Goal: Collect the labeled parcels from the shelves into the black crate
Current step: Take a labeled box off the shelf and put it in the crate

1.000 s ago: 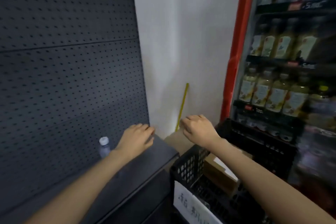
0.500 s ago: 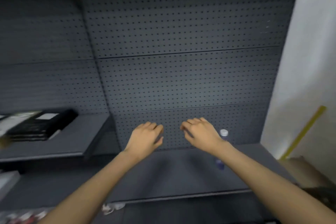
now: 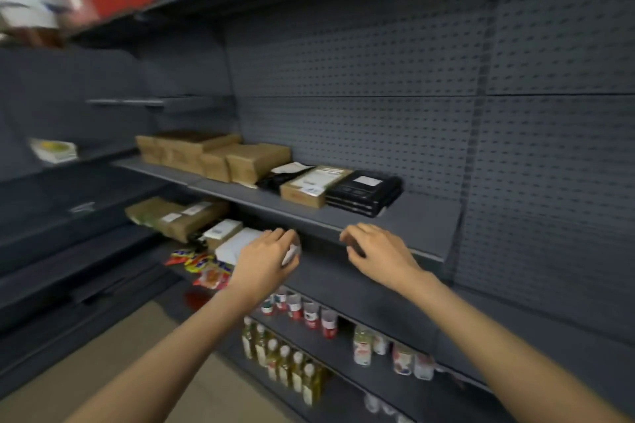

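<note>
Swinging left from the bare shelf, both hands now hover empty, fingers loosely curled: left hand (image 3: 266,259), right hand (image 3: 376,252). Parcels (image 3: 311,185) sit above on the shelf (image 3: 422,216); blur risks a mis-grab.

On the upper shelf (image 3: 422,216) in front of me lie flat brown cardboard parcels (image 3: 257,161) at the far left, then a black poly bag (image 3: 285,177), a brown box with white labels (image 3: 314,185), and a stack of black labelled parcels (image 3: 364,192) at the right. On the shelf below sit taped brown parcels (image 3: 178,216) and small white boxes (image 3: 237,242).
</note>
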A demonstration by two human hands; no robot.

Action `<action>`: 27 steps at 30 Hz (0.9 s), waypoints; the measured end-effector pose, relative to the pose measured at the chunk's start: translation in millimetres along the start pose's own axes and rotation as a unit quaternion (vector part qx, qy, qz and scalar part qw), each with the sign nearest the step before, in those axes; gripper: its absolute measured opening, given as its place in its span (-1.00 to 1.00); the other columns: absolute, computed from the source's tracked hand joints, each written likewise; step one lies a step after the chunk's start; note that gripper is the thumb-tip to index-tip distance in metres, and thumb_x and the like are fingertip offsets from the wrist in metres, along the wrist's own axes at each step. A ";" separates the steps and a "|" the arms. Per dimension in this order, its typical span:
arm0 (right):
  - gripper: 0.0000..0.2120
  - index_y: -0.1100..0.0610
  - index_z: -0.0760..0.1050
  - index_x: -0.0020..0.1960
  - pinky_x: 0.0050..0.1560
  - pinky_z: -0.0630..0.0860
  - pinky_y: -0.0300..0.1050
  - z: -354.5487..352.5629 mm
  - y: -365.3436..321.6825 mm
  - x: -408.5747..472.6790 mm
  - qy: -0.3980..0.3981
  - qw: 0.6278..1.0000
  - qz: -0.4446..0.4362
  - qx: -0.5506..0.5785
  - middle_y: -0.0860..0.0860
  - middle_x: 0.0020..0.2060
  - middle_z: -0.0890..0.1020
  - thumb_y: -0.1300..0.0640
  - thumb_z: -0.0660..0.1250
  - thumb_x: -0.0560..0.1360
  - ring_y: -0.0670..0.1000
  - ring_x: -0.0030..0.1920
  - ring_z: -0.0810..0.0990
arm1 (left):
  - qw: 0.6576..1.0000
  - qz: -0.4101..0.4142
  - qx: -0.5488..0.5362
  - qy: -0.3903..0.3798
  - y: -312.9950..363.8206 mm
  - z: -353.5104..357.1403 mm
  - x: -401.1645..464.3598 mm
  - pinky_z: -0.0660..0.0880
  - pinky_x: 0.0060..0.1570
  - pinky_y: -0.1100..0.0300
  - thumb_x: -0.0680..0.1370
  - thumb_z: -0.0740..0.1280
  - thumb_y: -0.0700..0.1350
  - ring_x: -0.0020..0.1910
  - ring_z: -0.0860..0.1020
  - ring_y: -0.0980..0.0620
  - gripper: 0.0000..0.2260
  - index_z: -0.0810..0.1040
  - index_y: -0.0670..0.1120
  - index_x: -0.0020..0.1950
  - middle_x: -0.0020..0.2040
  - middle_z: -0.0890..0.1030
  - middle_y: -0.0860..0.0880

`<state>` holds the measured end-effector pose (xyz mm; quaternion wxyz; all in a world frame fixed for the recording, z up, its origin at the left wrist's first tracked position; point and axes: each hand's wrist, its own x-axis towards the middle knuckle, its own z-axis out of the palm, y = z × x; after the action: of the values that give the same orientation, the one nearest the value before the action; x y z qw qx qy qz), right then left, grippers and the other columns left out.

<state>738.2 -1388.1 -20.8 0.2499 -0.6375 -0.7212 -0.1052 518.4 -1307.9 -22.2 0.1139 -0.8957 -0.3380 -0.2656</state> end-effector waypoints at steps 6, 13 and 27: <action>-0.81 -0.02 0.43 0.17 0.01 0.44 -0.10 68.1 -105.2 98.1 -0.023 0.994 -0.081 0.070 -0.08 0.08 0.54 0.06 0.20 0.56 -0.04 0.12 0.50 | 0.993 -0.084 0.075 -0.017 -126.9 -39.4 -58.9 0.40 -0.39 0.15 0.36 0.44 -0.04 -0.27 0.52 -0.06 -0.81 0.50 -0.04 -0.11 -0.28 0.52 0.00; -0.83 0.00 0.46 0.12 -0.05 0.33 -0.20 147.1 -193.1 193.2 -0.029 0.979 -0.177 0.100 -0.08 0.02 0.57 0.07 0.23 0.54 -0.04 0.07 0.51 | 0.965 -0.252 0.066 0.016 -247.1 -51.6 -112.3 0.45 -0.21 0.10 0.50 0.27 0.02 -0.11 0.48 0.04 -0.87 0.46 -0.02 -0.05 -0.14 0.52 0.05; -0.80 -0.03 0.48 0.16 -0.07 0.38 -0.22 287.1 -324.6 430.4 -0.045 0.946 -0.292 0.136 -0.11 0.07 0.53 0.05 0.21 0.56 -0.07 0.10 0.49 | 0.944 -0.277 0.177 -0.007 -477.1 -50.2 -99.6 0.29 -0.29 0.20 0.46 0.33 -0.04 -0.21 0.51 -0.03 -0.89 0.49 -0.05 -0.09 -0.23 0.54 0.02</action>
<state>330.9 -933.5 1.3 0.2599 -0.3630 -0.8937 -0.0452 117.8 -1025.7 -23.6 0.1906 -0.7340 -0.6148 -0.2166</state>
